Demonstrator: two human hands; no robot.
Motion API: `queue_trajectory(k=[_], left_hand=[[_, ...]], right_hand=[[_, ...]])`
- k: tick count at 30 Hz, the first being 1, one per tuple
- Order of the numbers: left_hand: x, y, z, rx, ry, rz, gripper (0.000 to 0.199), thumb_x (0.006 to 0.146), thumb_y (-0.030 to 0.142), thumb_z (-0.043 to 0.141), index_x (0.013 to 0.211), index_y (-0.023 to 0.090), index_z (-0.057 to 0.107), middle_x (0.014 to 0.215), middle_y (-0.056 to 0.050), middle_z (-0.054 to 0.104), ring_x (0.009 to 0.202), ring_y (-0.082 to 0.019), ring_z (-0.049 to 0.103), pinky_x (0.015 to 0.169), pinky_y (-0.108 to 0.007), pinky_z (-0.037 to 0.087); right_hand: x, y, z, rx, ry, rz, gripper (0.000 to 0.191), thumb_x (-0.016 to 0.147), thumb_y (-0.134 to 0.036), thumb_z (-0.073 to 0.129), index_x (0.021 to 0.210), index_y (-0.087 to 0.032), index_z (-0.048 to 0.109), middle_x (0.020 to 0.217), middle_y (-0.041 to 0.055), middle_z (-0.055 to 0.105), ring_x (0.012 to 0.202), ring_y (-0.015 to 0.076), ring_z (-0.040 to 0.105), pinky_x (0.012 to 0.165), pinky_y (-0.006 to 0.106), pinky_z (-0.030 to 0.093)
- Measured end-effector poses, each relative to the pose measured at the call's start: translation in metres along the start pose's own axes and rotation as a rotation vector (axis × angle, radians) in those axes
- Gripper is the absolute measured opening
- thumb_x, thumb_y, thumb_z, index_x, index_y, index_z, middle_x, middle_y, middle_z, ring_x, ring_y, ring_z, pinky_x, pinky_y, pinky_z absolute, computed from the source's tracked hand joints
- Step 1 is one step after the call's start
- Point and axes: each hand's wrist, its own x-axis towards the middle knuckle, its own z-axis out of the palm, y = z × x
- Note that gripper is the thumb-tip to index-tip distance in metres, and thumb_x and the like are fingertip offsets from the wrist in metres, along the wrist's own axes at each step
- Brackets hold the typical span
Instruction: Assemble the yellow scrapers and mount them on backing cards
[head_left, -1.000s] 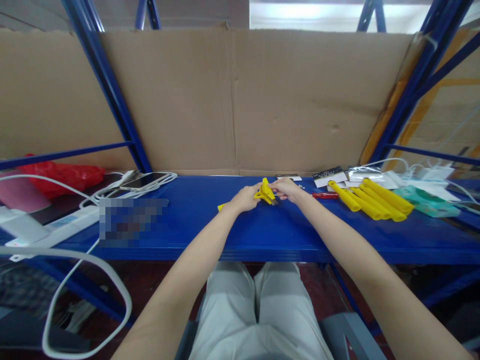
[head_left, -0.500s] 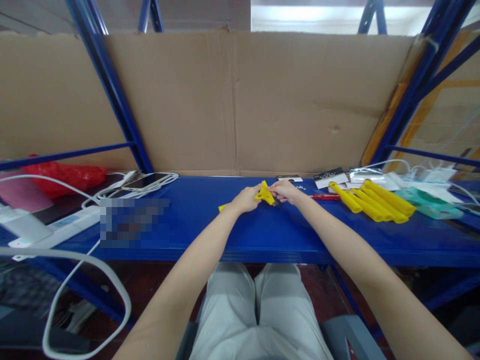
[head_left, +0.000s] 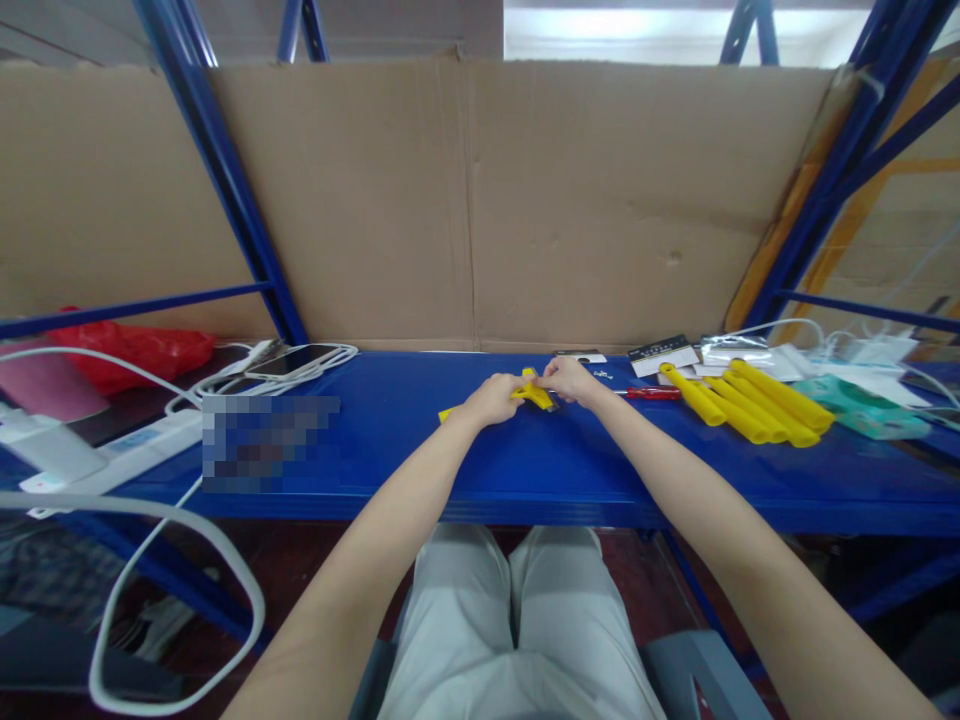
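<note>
Over the middle of the blue table, my left hand (head_left: 493, 399) is closed round a yellow tool (head_left: 534, 392); its handle end sticks out to the left below the wrist, its wider head to the right. My right hand (head_left: 568, 380) is pinched at the right side of that head, fingertips together; what they hold there is too small to make out. A red screwdriver (head_left: 651, 394) lies just right of my right hand. Farther right rest several yellow tubes (head_left: 750, 405), side by side.
Black-and-white cards (head_left: 663, 356) and a green plastic bag (head_left: 862, 408) lie at the right. On the left are a white power strip (head_left: 142, 452), coiled white cables, a phone (head_left: 283, 363) and a red bag (head_left: 142, 355). Cardboard (head_left: 360, 200) stands behind the blue table (head_left: 390, 450).
The yellow tool's head has turned or tilted slightly, and less of its upper part shows between my hands. Both hands stay in nearly the same place.
</note>
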Motion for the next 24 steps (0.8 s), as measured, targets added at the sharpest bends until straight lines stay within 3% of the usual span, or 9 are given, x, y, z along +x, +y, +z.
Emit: queue_trajectory(k=[4,9,16,20,24], left_hand=[[0.0,0.002,-0.004,0.079,-0.036,-0.01,0.037,0.081,0.016,0.054,0.117,0.017,0.064,0.104,-0.009,0.069,0.095,-0.021,0.064,0.085,-0.028,0.046],[0.001,0.001,-0.005,0.111,-0.019,0.002,0.032,0.082,0.017,0.053,0.11,0.016,0.068,0.101,-0.01,0.068,0.093,-0.021,0.063,0.082,-0.028,0.047],[0.001,-0.003,-0.004,0.121,0.157,0.022,0.037,0.083,0.013,0.052,0.118,0.019,0.062,0.102,-0.008,0.065,0.094,-0.018,0.061,0.084,-0.028,0.047],[0.001,-0.004,-0.003,0.066,0.243,0.114,0.042,0.083,0.011,0.051,0.123,0.019,0.057,0.102,-0.007,0.064,0.095,-0.017,0.06,0.087,-0.029,0.046],[0.0,-0.004,-0.002,0.044,0.248,0.13,0.044,0.083,0.01,0.05,0.126,0.017,0.055,0.105,-0.008,0.063,0.098,-0.017,0.059,0.091,-0.029,0.044]], right_hand=[[0.0,0.0,0.0,-0.054,0.006,0.004,0.024,0.073,-0.027,0.069,0.062,-0.018,0.048,0.034,-0.009,0.034,0.032,0.0049,0.03,0.032,0.018,0.019],[-0.003,-0.003,-0.005,0.025,-0.014,0.049,0.025,0.079,-0.03,0.062,0.063,-0.019,0.047,0.035,-0.0095,0.03,0.032,0.004,0.025,0.033,0.019,0.015],[-0.006,-0.002,-0.022,0.297,-0.338,0.039,0.028,0.072,-0.033,0.07,0.065,-0.017,0.048,0.044,-0.0098,0.035,0.036,0.0012,0.022,0.037,0.017,0.013],[-0.002,0.004,-0.023,0.368,-0.356,-0.046,0.034,0.066,-0.033,0.074,0.06,-0.017,0.045,0.042,-0.0107,0.032,0.038,0.0016,0.023,0.039,0.017,0.015],[0.001,0.006,-0.021,0.352,-0.351,-0.074,0.037,0.064,-0.038,0.074,0.059,-0.017,0.044,0.041,-0.0111,0.032,0.038,0.0017,0.023,0.039,0.018,0.015]])
